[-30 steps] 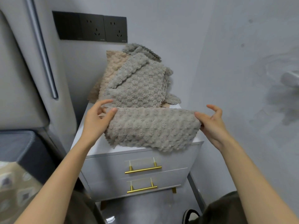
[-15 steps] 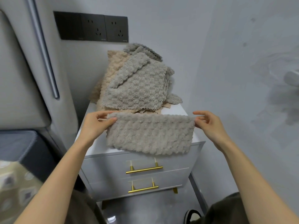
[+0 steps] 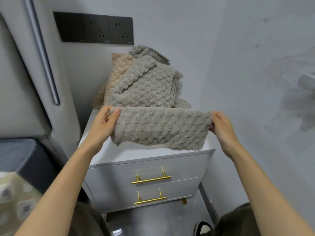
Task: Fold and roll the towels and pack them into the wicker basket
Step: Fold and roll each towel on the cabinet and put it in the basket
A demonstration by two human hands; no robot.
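Grey towels (image 3: 144, 89) mostly hide the beige towel (image 3: 117, 70); the bottom edge cuts off a shoe (image 3: 202, 227).

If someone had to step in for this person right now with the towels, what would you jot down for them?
Left hand: pinches the left end of the grey fluffy towel.
Right hand: pinches its right end.
Towel: folded into a long band, stretched between the hands above the white nightstand with gold handles.
Heap of grey and beige fluffy towels: at the nightstand's back, loosely piled.
Done: this towel looks folded, not rolled.
Left: roll it, do the heap, pack everything; the wicker basket is out of view.
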